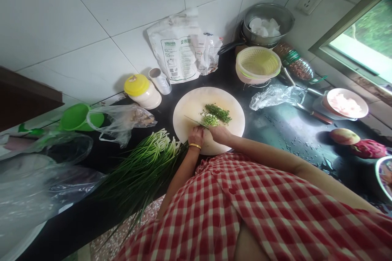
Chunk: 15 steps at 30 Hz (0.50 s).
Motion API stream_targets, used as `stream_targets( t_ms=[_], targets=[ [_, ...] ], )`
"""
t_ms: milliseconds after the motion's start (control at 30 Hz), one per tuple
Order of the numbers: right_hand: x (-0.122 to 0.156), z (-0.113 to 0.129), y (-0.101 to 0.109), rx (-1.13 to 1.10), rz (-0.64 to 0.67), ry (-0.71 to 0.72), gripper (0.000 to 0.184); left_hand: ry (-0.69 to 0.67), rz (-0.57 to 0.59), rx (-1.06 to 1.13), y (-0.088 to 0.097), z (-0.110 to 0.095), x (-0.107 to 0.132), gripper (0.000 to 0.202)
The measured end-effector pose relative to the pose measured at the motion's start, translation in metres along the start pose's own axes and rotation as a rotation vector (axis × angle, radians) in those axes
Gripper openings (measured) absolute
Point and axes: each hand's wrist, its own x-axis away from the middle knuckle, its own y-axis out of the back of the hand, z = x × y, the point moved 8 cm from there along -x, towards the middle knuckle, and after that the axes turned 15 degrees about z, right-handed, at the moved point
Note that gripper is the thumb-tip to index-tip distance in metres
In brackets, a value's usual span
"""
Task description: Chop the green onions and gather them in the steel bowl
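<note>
A round pale cutting board (186,108) lies on the dark counter with a heap of chopped scallions (218,113) on it. My right hand (219,134) is closed around a knife (196,121), whose blade shows nearly edge-on as a thin line pointing left. Right beside it, my left hand (196,134), with a gold bracelet at the wrist, presses down on the board with curled fingers. Green scallion leaves run out by that wrist; the part under the fingers is hidden. A large bunch of whole scallions (147,159) lies left of the board.
Behind the board stand a yellow-lidded jar (142,91), a flour bag (177,53) and a yellow-green colander (259,63). A plastic bag (275,96), another knife (315,114), a bowl (363,102) and a dragon fruit (369,149) are at right. Left sits a green container (76,118).
</note>
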Motion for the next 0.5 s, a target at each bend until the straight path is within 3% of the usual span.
stream_targets(
  t_ms=[200,367,500],
  targets=[
    [0.007,0.001,-0.001,0.031,0.029,0.011,0.028,0.025,0.021,0.016,-0.003,0.004,0.0,0.017],
    [-0.004,0.002,-0.004,-0.005,0.008,0.021,0.033,0.012,0.021,0.037,-0.004,0.005,0.0,0.017],
    [0.002,-0.005,-0.001,-0.013,0.011,0.028,0.033,0.043,0.006,0.017,-0.003,0.003,0.002,0.018]
  ],
)
